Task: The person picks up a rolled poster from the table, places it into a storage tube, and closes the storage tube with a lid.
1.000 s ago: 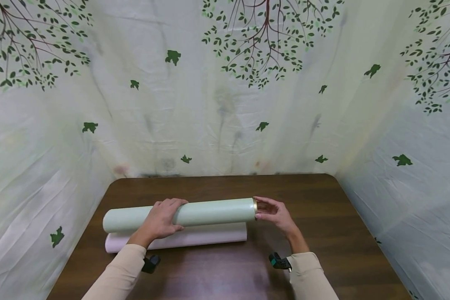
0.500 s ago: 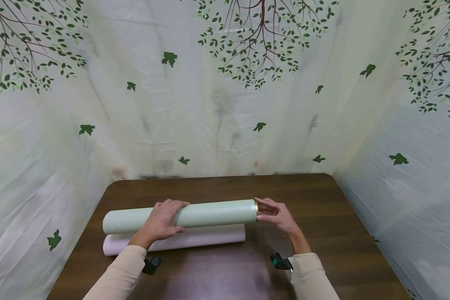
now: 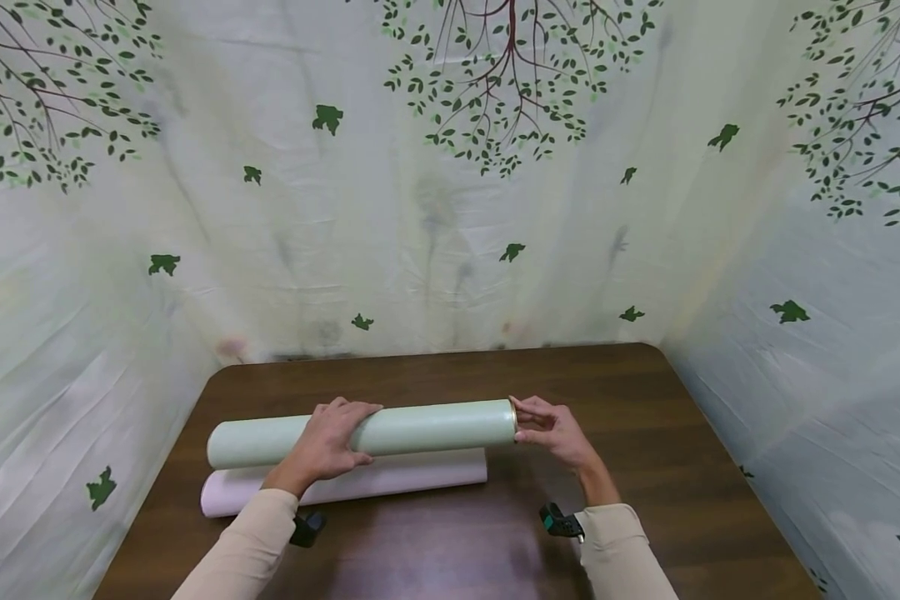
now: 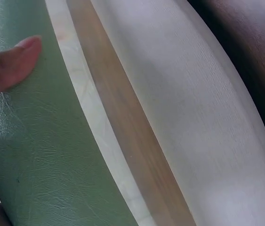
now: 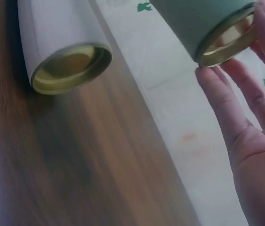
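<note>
A pale green cardboard tube point(image 3: 435, 427) with a metal-rimmed end is held up over the table, lying nearly level. My left hand point(image 3: 332, 442) grips it around the middle, its thumb point(image 4: 21, 61) along the near side in the left wrist view. At the tube's right end my right hand point(image 3: 557, 429) holds the gold rim point(image 5: 217, 59) between thumb and fingertips. That end has a recessed, shiny metal face in the right wrist view. Just nearer to me, a white-pink tube point(image 3: 412, 473) lies on the table, partly covered by my left hand and wrist.
The dark brown wooden table point(image 3: 435, 550) carries the white-pink tube, whose gold-coloured metal end point(image 5: 71, 68) faces right. Behind and beside the table hang pale curtains point(image 3: 420, 208) printed with leaves and branches. A small black camera point(image 3: 558, 522) sits at the right wrist.
The green tube has shifted slightly to the right relative to the white-pink tube, both hands going with it. The head view has turned a little. Both grips look the same.
</note>
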Tool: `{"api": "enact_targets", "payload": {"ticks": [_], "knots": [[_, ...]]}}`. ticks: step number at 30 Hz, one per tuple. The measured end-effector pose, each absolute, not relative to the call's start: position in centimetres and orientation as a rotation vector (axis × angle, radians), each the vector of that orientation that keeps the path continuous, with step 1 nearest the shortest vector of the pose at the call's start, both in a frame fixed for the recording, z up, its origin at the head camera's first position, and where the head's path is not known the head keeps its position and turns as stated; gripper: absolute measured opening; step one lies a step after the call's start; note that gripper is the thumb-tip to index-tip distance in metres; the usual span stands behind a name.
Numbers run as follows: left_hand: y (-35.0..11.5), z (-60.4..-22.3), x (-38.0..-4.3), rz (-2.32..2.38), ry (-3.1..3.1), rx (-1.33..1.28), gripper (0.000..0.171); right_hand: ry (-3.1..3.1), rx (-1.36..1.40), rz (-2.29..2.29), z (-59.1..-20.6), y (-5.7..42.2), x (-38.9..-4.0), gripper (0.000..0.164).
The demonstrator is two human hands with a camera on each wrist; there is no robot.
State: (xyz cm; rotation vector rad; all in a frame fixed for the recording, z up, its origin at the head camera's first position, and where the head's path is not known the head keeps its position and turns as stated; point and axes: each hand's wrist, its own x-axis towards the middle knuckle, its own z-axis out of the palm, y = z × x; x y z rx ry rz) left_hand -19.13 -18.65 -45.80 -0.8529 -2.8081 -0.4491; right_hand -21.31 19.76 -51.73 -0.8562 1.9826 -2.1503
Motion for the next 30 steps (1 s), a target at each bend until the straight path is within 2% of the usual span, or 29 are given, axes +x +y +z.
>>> {"api": "enact_targets", "payload": {"ticks": [9, 30], "knots": [[-18.3, -46.0, -19.0, -0.463, -2.822, -0.852, 0.072, 2.018, -0.784, -2.127, -51.2, 19.8, -21.2, 0.063], [-18.9, -46.8, -19.0, -0.472, -2.780, -0.862, 0.073, 2.022, -0.887, -2.117, -52.1, 19.2, -20.8, 0.063]]}}
